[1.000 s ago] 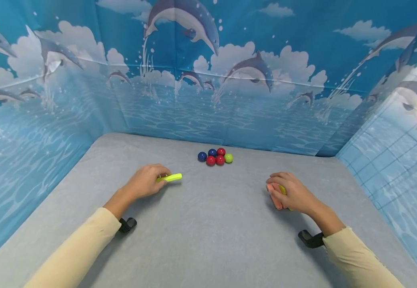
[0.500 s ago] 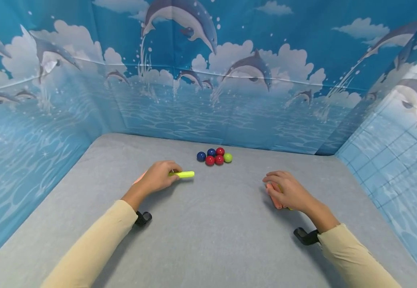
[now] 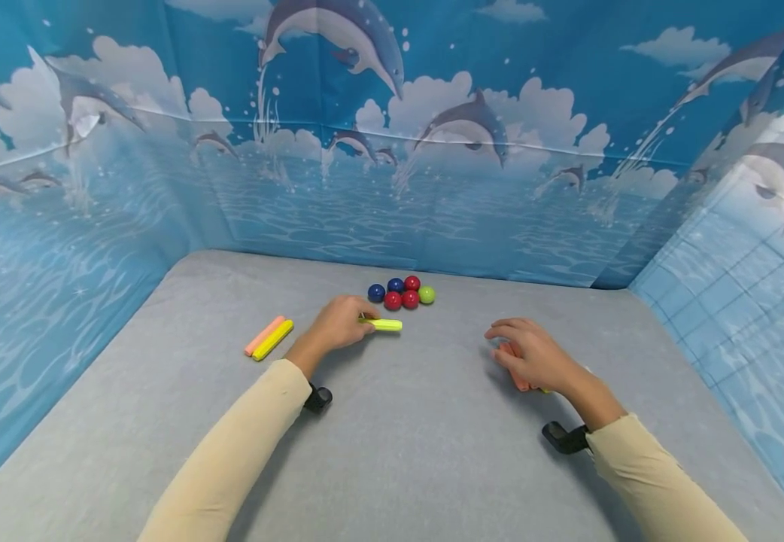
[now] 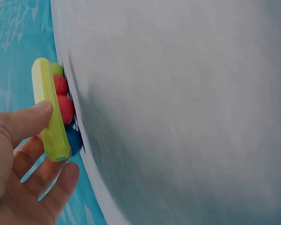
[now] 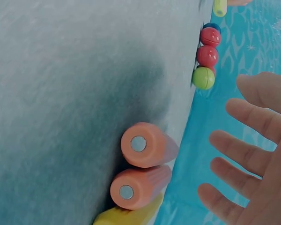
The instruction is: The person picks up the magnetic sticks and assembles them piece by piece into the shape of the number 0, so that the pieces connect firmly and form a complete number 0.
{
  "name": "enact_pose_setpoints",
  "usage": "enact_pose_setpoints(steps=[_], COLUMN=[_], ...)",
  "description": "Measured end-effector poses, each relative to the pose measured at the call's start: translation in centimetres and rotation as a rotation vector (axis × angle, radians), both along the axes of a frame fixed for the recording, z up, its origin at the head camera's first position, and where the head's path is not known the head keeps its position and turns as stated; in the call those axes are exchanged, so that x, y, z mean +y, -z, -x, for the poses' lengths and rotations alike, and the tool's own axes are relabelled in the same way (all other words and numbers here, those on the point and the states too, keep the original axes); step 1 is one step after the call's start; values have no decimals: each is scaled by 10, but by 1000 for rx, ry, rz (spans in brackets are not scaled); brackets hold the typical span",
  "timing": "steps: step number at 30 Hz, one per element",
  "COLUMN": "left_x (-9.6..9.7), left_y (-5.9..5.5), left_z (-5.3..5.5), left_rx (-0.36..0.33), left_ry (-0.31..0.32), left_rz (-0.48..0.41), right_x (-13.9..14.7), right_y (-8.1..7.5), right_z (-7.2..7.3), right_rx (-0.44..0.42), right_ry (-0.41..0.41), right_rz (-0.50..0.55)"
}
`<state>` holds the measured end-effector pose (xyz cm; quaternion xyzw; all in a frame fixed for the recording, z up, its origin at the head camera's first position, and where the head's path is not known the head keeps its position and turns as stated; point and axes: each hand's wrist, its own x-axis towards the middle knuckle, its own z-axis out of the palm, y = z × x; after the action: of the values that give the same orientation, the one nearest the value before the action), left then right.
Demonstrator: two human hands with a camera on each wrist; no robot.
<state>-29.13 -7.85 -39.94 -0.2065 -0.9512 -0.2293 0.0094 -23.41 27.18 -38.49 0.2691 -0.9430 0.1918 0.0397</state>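
Observation:
My left hand (image 3: 338, 324) pinches a yellow-green ridged stick (image 3: 388, 325) between thumb and fingers, above the table. In the left wrist view this stick (image 4: 51, 122) overlaps the balls beyond it. My right hand (image 3: 534, 357) hovers with spread fingers over a group of sticks, gripping nothing. In the right wrist view two orange sticks (image 5: 138, 145) lie side by side, with round grey discs in their ends. A yellow stick (image 5: 129, 216) lies against them, partly cut off by the frame. In the head view my right hand hides most of this group.
At the back of the grey table (image 3: 392, 436) sit two blue balls (image 3: 376, 293), three red balls (image 3: 393, 300) and a green ball (image 3: 426, 294), close together. A pink-orange stick (image 3: 263, 336) and a yellow stick (image 3: 273, 340) lie at left. A dolphin-print curtain (image 3: 365, 203) surrounds the table.
My left hand has carried the yellow-green stick rightward, nearer the balls, and the two sticks at left have come into view. My right hand has shifted slightly left, its fingers lifting off the orange sticks.

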Motion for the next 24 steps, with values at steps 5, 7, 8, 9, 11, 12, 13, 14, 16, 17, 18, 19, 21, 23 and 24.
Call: enact_pose_setpoints(steps=[5,7,8,9,11,12,13,14,16,17,18,19,21,23,24], left_x=[13,16,17,19,22,24,27,29,33,34,36,37,39,40,41], left_y=[0,-1,-1,-1,-2,-2,-3,-3,-3,-2,-2,0,2,3,4], left_z=[5,8,9,11,13,14,15,16,17,18,19,20,23,25,26], left_rx=[-32,-49,-56,-63,-71,-71,-73,-75,-79,-80,-84,-89,-89,-86,-86], left_ry=[0,-6,-10,-13,-11,-7,-5,-3,-1,-2,-5,-9,-7,2,10], left_rz=[-21,-29,-28,-29,-34,-36,-37,-39,-42,-42,-40,-39,-21,3,13], right_x=[-2,-3,-3,-4,-6,-7,-8,-10,-13,-14,-16,-18,-20,-22,-23], right_y=[2,2,1,1,0,-1,-2,-3,-3,-3,-3,-3,-2,-2,-1], right_z=[5,7,8,10,13,15,17,18,22,24,26,28,32,36,37], right_rx=[-1,6,9,10,11,9,7,2,-7,-14,-20,-24,-30,-36,-39], right_ry=[-7,-19,-25,-31,-38,-40,-41,-42,-39,-38,-37,-40,-36,-31,-28], right_rz=[-8,-12,-13,-10,-6,-4,0,3,5,6,8,9,4,4,2])
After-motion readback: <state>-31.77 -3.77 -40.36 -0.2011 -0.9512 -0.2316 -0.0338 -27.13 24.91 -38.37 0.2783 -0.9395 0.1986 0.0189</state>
